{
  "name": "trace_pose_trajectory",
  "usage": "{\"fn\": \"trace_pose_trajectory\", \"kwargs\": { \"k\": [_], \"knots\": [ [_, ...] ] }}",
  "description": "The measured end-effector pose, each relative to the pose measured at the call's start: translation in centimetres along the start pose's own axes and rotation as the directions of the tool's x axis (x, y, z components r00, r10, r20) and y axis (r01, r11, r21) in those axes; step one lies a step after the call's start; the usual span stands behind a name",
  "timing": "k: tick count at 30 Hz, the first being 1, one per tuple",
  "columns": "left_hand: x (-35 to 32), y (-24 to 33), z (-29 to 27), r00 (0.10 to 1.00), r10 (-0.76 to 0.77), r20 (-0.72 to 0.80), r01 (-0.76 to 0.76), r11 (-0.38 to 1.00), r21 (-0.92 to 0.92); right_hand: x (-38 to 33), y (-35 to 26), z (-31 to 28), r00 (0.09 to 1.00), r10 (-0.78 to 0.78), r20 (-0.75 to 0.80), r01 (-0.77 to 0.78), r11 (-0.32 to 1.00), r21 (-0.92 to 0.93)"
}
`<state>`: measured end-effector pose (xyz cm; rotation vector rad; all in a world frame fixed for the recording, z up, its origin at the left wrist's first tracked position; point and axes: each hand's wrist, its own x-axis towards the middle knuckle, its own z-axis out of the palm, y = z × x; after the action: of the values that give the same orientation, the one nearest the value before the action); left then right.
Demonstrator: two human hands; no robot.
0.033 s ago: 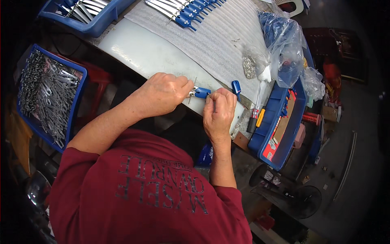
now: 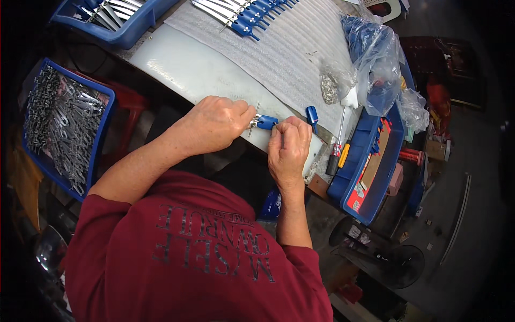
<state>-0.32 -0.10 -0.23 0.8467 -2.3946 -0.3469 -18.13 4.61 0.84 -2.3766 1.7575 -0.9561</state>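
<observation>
A blue plastic handle [image 2: 266,122] with a silvery metal piece [image 2: 255,121] at its left end lies between my hands, over the table's near edge. A thin metal pin [image 2: 258,105] crosses at that metal end. My left hand [image 2: 217,123] is closed around the metal piece, most of which it hides. With thumb and fingers pinched, my right hand [image 2: 291,146] grips the right end of the blue handle. Just beyond my right fingers, a second blue handle [image 2: 312,114] rests loose on the table.
Finished-looking strips with blue ends [image 2: 244,21] line a foam sheet [image 2: 289,64]. Blue bins of metal parts stand left [image 2: 110,99] and far left [image 2: 123,37]. A screwdriver [image 2: 335,153], a yellow-handled tool [image 2: 344,155], a bag of small parts [image 2: 330,88] and a blue bin [image 2: 370,212] are at right.
</observation>
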Motion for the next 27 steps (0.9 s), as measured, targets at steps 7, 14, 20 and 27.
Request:
{"fn": "trace_pose_trajectory", "kwargs": {
  "k": [7, 14, 20, 27],
  "knots": [
    [-0.2, 0.1, 0.2, 0.998, -0.039, 0.052, 0.037, 0.999, 0.025, -0.2, 0.2, 0.1, 0.997, 0.065, 0.033, -0.066, 0.997, 0.044],
    [-0.1, 0.0, 0.1, 0.997, -0.044, 0.061, 0.044, 0.999, 0.002, 0.3, 0.4, -0.7, 0.986, 0.118, 0.122, -0.131, 0.986, 0.100],
    [-0.1, 0.0, 0.0, 0.997, -0.051, 0.053, 0.053, 0.998, -0.034, 0.0, 0.8, -1.0, 0.989, 0.122, 0.088, -0.133, 0.982, 0.137],
    [-0.1, -0.2, -0.8, 0.999, -0.007, 0.039, 0.011, 0.995, -0.100, 0.6, -0.2, -1.5, 0.906, 0.325, 0.271, -0.386, 0.897, 0.216]
  ]
}}
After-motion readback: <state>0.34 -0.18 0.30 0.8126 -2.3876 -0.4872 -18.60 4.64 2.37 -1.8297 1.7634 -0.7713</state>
